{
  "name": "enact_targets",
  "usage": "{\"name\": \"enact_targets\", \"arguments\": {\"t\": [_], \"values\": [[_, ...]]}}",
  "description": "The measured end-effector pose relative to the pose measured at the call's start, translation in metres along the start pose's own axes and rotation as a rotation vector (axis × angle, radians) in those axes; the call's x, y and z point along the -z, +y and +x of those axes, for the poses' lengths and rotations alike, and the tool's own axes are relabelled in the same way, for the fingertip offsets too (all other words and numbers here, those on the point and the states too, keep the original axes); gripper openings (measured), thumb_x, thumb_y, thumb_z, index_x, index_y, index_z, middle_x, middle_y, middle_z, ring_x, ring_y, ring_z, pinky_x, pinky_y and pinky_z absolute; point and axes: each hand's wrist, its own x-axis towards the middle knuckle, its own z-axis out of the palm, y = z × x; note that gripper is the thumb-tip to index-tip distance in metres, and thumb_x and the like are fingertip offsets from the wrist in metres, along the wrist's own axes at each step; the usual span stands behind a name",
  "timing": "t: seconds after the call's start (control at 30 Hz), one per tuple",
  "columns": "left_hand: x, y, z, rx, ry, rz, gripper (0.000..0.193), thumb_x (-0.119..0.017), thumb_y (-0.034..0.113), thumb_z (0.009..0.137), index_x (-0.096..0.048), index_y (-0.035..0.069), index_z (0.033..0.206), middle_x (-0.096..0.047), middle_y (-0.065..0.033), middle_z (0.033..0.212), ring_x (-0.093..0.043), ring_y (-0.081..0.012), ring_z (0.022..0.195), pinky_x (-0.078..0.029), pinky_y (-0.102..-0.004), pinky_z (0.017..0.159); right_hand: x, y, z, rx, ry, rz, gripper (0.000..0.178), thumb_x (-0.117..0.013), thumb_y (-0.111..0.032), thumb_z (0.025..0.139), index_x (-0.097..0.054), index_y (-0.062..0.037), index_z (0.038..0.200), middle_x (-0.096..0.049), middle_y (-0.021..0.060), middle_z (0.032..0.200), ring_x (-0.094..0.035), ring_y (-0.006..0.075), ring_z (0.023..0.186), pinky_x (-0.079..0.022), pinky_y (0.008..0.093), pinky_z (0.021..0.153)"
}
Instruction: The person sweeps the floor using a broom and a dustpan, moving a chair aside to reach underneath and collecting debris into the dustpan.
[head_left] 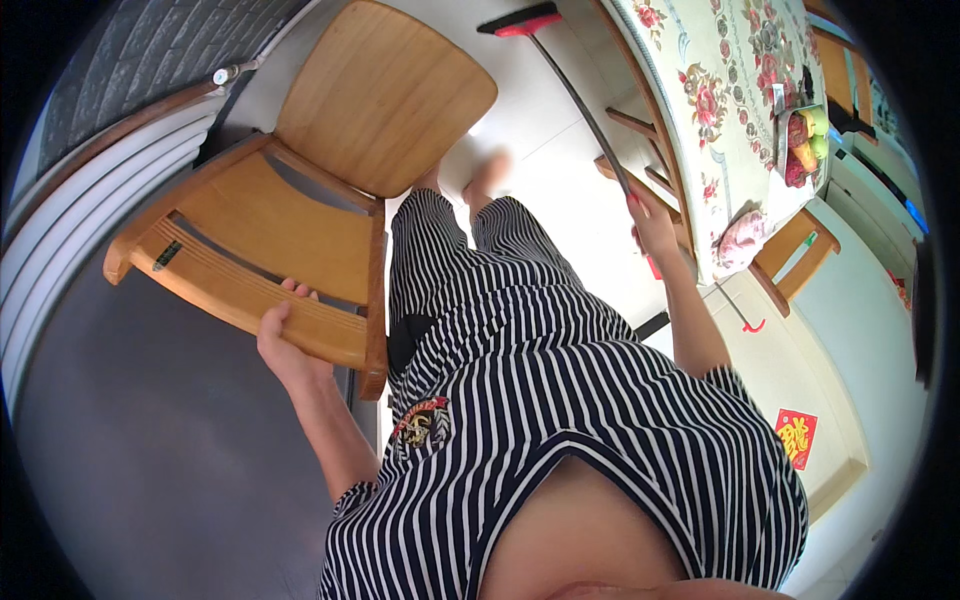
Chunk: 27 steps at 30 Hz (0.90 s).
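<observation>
My left hand [290, 345] is wrapped round the top rail of a wooden chair [320, 230], fingers over one side and thumb on the other. The chair stands to my left, its seat toward the far side. My right hand [652, 225] grips the dark handle of a broom [580, 100]. The broom reaches away from me, and its red and black head [520, 20] rests at the far floor. A red piece shows just below my right hand; what it belongs to I cannot make out.
A table with a flowered cloth [700, 150] stands at the right, bearing a fruit tray [806, 140]. A second wooden chair [795, 255] is tucked by it. A white radiator [90, 230] lines the left wall. A red paper decoration [796, 438] shows at lower right.
</observation>
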Motion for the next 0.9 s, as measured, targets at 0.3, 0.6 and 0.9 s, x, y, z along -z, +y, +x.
{"name": "enact_targets", "arguments": {"t": [0.3,0.6,0.9], "values": [[0.013,-0.003,0.006,0.024,-0.043,-0.017,0.042,-0.046,0.007,0.078,-0.045,-0.011,0.117,-0.055,-0.0168,0.108,-0.056,-0.0256,0.099,-0.048,-0.0383,0.090,-0.034,-0.050,0.049,0.130,0.163,0.159,0.043,-0.047,-0.032,0.096,-0.051,-0.0058,0.130,-0.058,0.0073,0.076,-0.051,0.0123,0.047,-0.039,0.0291,0.039],[0.011,-0.012,0.003,0.012,0.035,0.064,0.045,-0.046,0.008,0.079,-0.046,-0.011,0.119,-0.057,-0.0182,0.113,-0.057,-0.0278,0.106,-0.048,-0.0407,0.096,-0.055,-0.068,0.172,0.069,0.164,-0.003,0.039,-0.037,-0.029,0.097,-0.048,-0.0107,0.130,-0.059,0.0141,0.066,-0.059,0.0224,0.050,-0.051,0.0356,0.047],[0.025,-0.014,0.028,0.010,0.024,0.020,0.043,-0.045,0.010,0.079,-0.048,-0.012,0.116,-0.056,-0.0183,0.110,-0.056,-0.0261,0.100,-0.048,-0.0385,0.091,-0.067,0.035,-0.083,-0.200,0.028,0.305,0.047,-0.051,-0.035,0.097,-0.046,-0.0108,0.138,-0.045,-0.0017,0.051,-0.038,0.0069,0.036,-0.033,0.0233,0.030]]}}
